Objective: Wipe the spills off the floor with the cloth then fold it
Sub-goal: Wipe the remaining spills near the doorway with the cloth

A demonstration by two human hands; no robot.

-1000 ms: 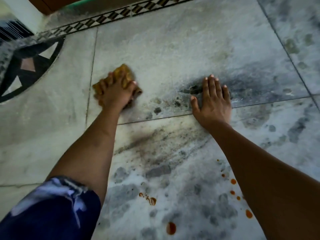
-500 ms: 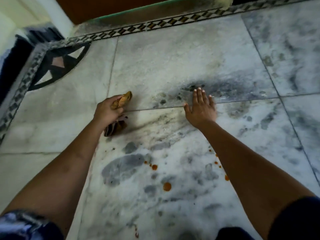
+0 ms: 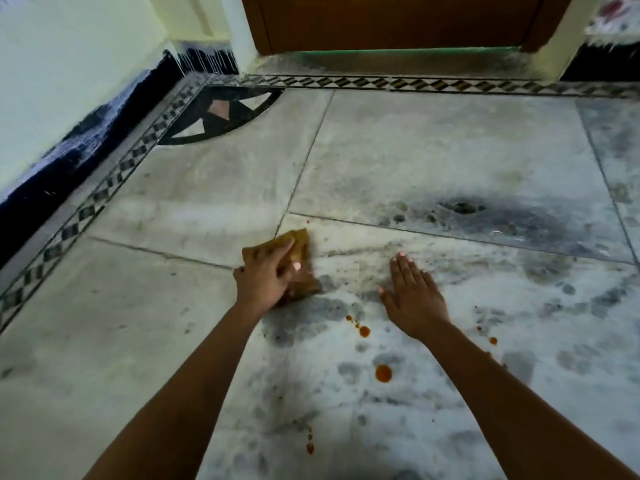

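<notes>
A crumpled yellow-brown cloth (image 3: 300,242) lies on the marble floor (image 3: 433,161) near a tile joint. My left hand (image 3: 265,278) presses down on it, fingers spread over its top. My right hand (image 3: 414,294) rests flat on the floor to the right, fingers together, holding nothing. Orange-red spill drops sit between and below the hands: a large drop (image 3: 383,373), a smaller cluster (image 3: 362,329), drops by my right forearm (image 3: 493,340) and a thin trail (image 3: 309,445) lower down.
A dark stain (image 3: 464,207) marks the tile ahead on the right. A checkered border strip (image 3: 381,83) runs along the far edge and left side. A wooden door (image 3: 391,22) stands beyond a step; a pale wall (image 3: 69,74) is on the left.
The cloth, lifted in my left hand half a second ago, is back down on the floor, closer to the drops. My right hand has slid nearer too. The view has tilted up toward the door.
</notes>
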